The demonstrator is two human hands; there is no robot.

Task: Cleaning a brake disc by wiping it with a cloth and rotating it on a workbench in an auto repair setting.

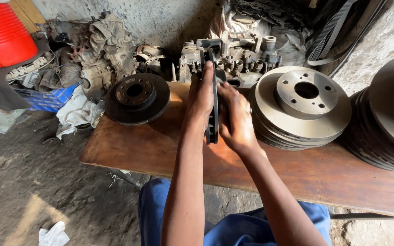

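Nearest the camera are blue trouser legs [233, 228] under the near edge of the wooden bench [142, 150], and from there both forearms reach up over the board. The left hand [201, 98] lies flat against one face of a dark brake disc [213, 123] that stands on its rim near the middle of the bench, fingers straight and pointing to the far edge; the right hand [235, 120] presses the other face, fingers curled loosely around it, so the disc is clamped upright between the two palms rather than gripped by closed fingers. As a judgement, the handling looks midway: this disc is lifted onto its edge and neither laid flat nor added to any pile. A second dark disc [137, 98] lies flat at the far left corner, partly over the bench's edge. Just right of the hands rises a stack of pale discs [304, 107], near but apart from the right wrist, and a further stack of discs [388, 123] fills the right end. Bare board shows left of the hands and along the near edge; the right side is crowded. Beyond the far edge sit an engine part [238, 57] and greasy scrap [92, 50]; a red container [1, 32] stands at top left
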